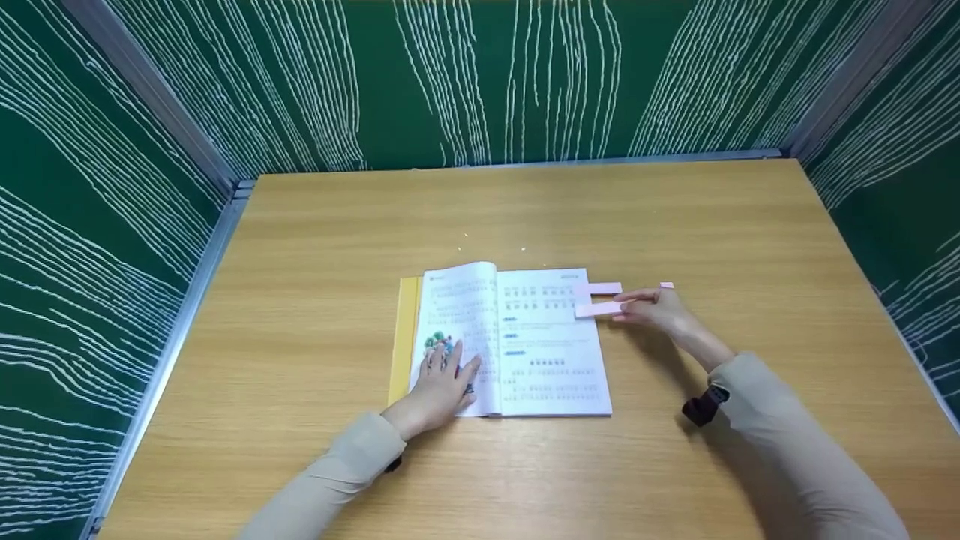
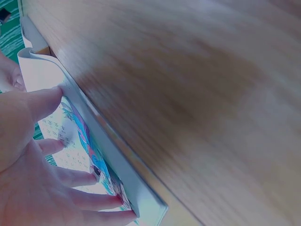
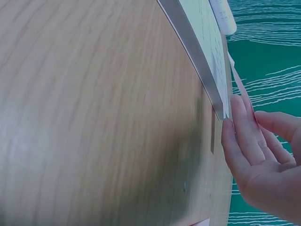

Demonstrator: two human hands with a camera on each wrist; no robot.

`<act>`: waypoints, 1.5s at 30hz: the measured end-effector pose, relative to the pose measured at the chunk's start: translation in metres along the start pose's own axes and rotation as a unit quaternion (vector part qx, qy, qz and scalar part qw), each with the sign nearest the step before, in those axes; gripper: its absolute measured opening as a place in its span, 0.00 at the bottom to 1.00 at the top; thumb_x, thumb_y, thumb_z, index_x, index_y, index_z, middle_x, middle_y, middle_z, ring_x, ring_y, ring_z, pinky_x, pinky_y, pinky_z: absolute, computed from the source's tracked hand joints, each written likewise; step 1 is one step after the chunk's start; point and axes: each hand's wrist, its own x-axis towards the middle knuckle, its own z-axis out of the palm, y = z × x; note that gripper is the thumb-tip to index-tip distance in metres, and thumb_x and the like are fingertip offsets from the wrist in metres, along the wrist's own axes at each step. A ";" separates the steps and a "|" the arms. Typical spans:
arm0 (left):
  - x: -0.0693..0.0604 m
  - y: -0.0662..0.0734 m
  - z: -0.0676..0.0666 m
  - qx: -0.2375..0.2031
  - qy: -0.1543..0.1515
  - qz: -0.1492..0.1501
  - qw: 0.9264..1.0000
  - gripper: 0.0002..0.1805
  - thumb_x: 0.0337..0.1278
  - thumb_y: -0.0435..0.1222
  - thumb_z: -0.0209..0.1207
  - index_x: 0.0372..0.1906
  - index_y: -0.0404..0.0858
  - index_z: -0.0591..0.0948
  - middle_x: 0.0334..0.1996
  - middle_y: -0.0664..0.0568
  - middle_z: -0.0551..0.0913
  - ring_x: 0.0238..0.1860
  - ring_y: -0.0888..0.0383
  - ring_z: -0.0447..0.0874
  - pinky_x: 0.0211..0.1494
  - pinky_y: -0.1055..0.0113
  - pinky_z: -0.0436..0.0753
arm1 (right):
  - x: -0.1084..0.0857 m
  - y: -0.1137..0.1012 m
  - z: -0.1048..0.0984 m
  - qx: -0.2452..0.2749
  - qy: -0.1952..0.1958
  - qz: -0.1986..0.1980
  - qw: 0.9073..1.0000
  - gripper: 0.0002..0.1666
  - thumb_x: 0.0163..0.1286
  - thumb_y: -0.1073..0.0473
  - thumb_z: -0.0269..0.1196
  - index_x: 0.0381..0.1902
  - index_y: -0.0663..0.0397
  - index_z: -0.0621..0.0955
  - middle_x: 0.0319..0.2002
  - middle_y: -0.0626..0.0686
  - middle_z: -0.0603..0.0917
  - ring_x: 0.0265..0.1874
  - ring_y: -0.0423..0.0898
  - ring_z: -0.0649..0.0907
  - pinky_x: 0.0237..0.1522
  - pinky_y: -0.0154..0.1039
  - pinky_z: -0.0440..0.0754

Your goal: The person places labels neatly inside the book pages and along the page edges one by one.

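An open book [image 1: 551, 345] lies on the table, with printed text on both pages and a coloured picture low on the left page. My left hand [image 1: 439, 386] rests on that page with its fingers spread, partly covering the picture. At the right page's outer edge, my right hand [image 1: 656, 309] pinches a pink paper strip [image 1: 598, 309] between thumb and fingers. The strip's far end lies over the page's margin. Just above it, a second pink strip [image 1: 606, 288] sticks out from the book's edge. The right wrist view shows the pinched strip [image 3: 242, 87] edge-on, slightly bent.
A yellow cover edge [image 1: 403, 337] shows along the book's left side. Behind the right hand, a small pink piece [image 1: 667, 285] is partly visible. Tiny white scraps [image 1: 466, 235] dot the wooden table [image 1: 315, 300] beyond the book. Green panels [image 1: 495, 82] with white lines enclose the table.
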 end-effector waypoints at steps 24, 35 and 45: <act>0.000 0.000 0.000 -0.001 0.004 0.000 1.000 0.32 0.62 0.49 0.44 0.68 0.43 0.53 0.67 0.36 0.43 0.65 0.34 0.38 0.64 0.43 0.46 | 0.008 0.016 -0.001 -0.058 -0.009 -0.023 0.998 0.20 0.60 0.73 0.52 0.49 0.84 0.68 0.28 0.55 0.84 0.26 0.43 0.84 0.37 0.34 0.80; 0.000 0.000 -0.001 -0.002 0.008 0.004 1.000 0.32 0.62 0.48 0.44 0.67 0.41 0.54 0.67 0.35 0.44 0.64 0.33 0.39 0.63 0.42 0.47 | 0.007 0.012 0.003 -0.167 0.027 -0.083 0.982 0.15 0.60 0.74 0.51 0.44 0.83 0.72 0.36 0.70 0.79 0.26 0.44 0.83 0.33 0.31 0.80; -0.001 -0.001 -0.001 0.011 0.018 0.019 1.000 0.31 0.62 0.47 0.45 0.67 0.41 0.54 0.66 0.34 0.46 0.63 0.31 0.43 0.61 0.40 0.51 | -0.002 0.011 0.015 -0.360 0.096 -0.174 0.911 0.14 0.61 0.69 0.54 0.45 0.73 0.75 0.42 0.69 0.78 0.41 0.62 0.78 0.42 0.51 0.76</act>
